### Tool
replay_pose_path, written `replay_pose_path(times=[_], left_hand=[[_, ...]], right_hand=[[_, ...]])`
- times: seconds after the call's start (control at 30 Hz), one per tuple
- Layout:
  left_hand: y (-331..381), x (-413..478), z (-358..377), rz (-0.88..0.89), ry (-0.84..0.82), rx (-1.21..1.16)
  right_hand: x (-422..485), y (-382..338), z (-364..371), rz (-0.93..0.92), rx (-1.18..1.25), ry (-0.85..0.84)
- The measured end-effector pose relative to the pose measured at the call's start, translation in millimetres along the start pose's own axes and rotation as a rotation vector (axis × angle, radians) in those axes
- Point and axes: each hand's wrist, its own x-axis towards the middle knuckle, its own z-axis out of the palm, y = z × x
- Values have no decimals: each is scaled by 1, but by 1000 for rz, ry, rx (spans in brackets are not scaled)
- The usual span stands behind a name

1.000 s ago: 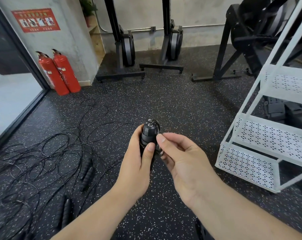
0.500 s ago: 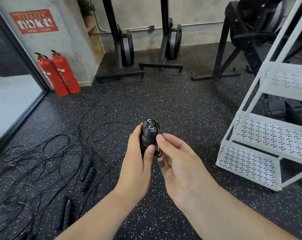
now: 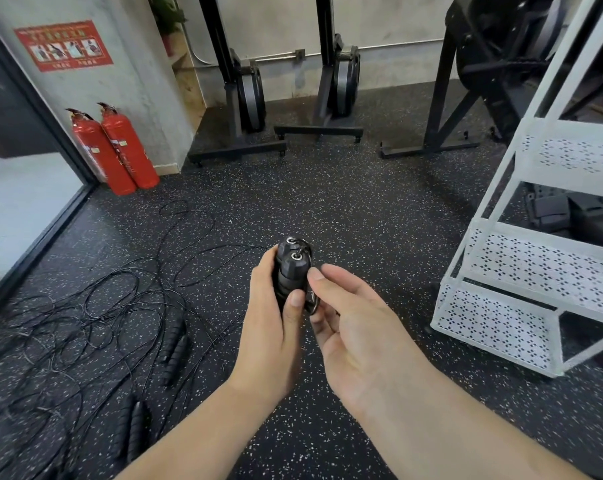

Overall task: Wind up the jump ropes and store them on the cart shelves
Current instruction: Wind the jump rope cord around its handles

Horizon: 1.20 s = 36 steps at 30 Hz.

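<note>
Currently gripping both jump-rope handles (image 3: pixel 289 268) upright in the left hand (image 3: pixel 272 323), curled tight round them; pinching a cord loop (image 3: pixel 314 303) just right of that grip with the right hand (image 3: pixel 359 327). Risks springing loose if let go untucked, then unwinding before reaching the cart shelves (image 3: pixel 521 271), well right of the grip. Might also tangle with loose ropes (image 3: pixel 85 323) lying down-left.

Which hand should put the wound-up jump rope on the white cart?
Probably the right hand: the cart stands on its side, and its fingers hold the jump rope too. The left hand grips it but would have to reach across.
</note>
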Motion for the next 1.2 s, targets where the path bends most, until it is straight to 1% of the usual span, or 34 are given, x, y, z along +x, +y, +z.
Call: replay_pose_path(times=[0.13, 0.2, 0.37, 0.6, 0.77, 0.9, 1.1, 1.2], left_hand=[[-1, -1, 8, -82, 21, -181], [-2, -1, 8, -102, 36, -204], [-1, 0, 6, -69, 35, -149], [3, 1, -2, 37, 45, 57], [7, 2, -3, 16, 46, 61], [8, 2, -4, -21, 26, 28], [10, 3, -8, -44, 32, -3], [15, 3, -12, -33, 27, -6]], right_hand=[[0, 1, 2, 13, 32, 28], [0, 2, 3, 20, 37, 33], [4, 1, 4, 56, 68, 7], [11, -6, 4, 85, 60, -46], [17, -13, 2, 98, 9, -104], [20, -9, 0, 29, -59, -145], [27, 1, 5, -102, -94, -151], [35, -3, 7, -154, -165, -146]])
